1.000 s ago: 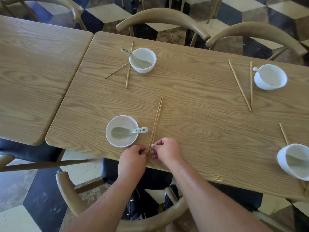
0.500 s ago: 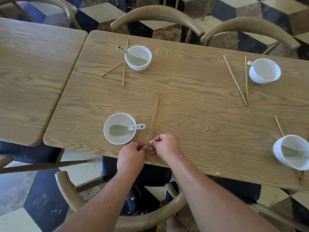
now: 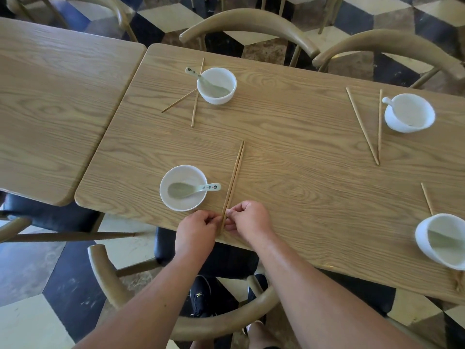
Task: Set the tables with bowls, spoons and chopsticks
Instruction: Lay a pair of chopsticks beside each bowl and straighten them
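Observation:
A pair of wooden chopsticks lies side by side on the wooden table, right of a white bowl that holds a ceramic spoon. My left hand and my right hand meet at the near table edge and pinch the chopsticks' near ends from both sides. Three more white bowls with spoons stand at the far left, far right and near right, each with chopsticks beside it.
A second wooden table adjoins on the left. Curved wooden chairs stand beyond the far edge, and one chair back curves below my arms. The floor is checkered tile.
Both hands keep pinching the near ends of the chopsticks; the pair stays in the same place beside the bowl. The view has shifted slightly.

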Action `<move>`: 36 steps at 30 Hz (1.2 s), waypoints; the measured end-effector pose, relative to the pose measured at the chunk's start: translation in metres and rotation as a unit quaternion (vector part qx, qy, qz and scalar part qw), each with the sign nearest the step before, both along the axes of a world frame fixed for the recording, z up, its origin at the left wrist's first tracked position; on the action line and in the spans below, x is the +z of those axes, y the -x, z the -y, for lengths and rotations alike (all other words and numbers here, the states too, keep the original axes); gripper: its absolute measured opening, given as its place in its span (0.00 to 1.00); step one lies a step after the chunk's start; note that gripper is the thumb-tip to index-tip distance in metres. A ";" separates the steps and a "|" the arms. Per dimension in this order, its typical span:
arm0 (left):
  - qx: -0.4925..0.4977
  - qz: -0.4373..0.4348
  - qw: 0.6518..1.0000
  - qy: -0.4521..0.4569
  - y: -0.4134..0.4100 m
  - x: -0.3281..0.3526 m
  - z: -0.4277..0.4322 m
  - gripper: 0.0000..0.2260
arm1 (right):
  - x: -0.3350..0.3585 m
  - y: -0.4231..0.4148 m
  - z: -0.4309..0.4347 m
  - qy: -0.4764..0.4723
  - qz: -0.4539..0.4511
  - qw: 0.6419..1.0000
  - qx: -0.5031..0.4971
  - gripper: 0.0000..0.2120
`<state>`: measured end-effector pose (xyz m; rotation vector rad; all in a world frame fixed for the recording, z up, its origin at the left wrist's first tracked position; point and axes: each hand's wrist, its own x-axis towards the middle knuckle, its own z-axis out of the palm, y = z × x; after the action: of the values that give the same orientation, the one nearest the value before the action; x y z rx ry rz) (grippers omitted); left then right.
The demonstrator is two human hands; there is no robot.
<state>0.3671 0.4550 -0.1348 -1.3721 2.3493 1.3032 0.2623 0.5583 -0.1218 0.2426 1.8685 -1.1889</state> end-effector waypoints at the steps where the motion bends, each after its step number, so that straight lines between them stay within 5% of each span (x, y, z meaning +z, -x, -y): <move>1: 0.004 -0.005 1.000 -0.005 -0.003 0.001 0.000 0.04 | 0.002 0.000 -0.002 0.006 0.006 1.000 -0.005 0.05; 6: 0.018 -0.036 0.998 0.041 -0.032 0.017 0.008 0.04 | 0.013 -0.001 -0.009 0.007 -0.091 0.996 0.004 0.09; 10: 0.178 -0.095 0.976 0.075 -0.047 0.034 0.044 0.13 | 0.029 0.008 0.009 0.011 -0.196 0.980 0.025 0.08; 13: 0.218 -0.083 0.972 -0.037 -0.038 0.039 0.074 0.24 | 0.036 0.015 0.034 0.001 -0.164 0.982 0.092 0.18; 16: 0.239 -0.100 0.952 -0.161 -0.024 0.034 0.091 0.19 | 0.035 0.018 0.052 0.008 -0.106 0.990 0.090 0.19; 21: 0.208 -0.111 0.945 -0.224 -0.013 0.027 0.103 0.20 | 0.026 0.017 0.054 0.018 -0.067 0.996 0.057 0.07; 28: 0.188 -0.119 0.949 -0.223 -0.004 0.021 0.099 0.20 | 0.027 0.019 0.042 0.018 -0.074 0.997 0.014 0.07; 31: 0.171 -0.074 0.971 -0.148 -0.021 0.025 0.090 0.25 | 0.033 0.022 0.029 -0.035 -0.160 0.986 -0.023 0.11; 36: 0.001 0.024 0.999 -0.029 -0.050 0.015 0.049 0.08 | 0.023 0.000 -0.001 -0.084 -0.138 0.986 -0.036 0.09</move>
<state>0.4171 0.4057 -0.1194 -1.3737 2.2600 1.3129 0.2625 0.5589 -0.0988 0.2499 2.2230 -1.1592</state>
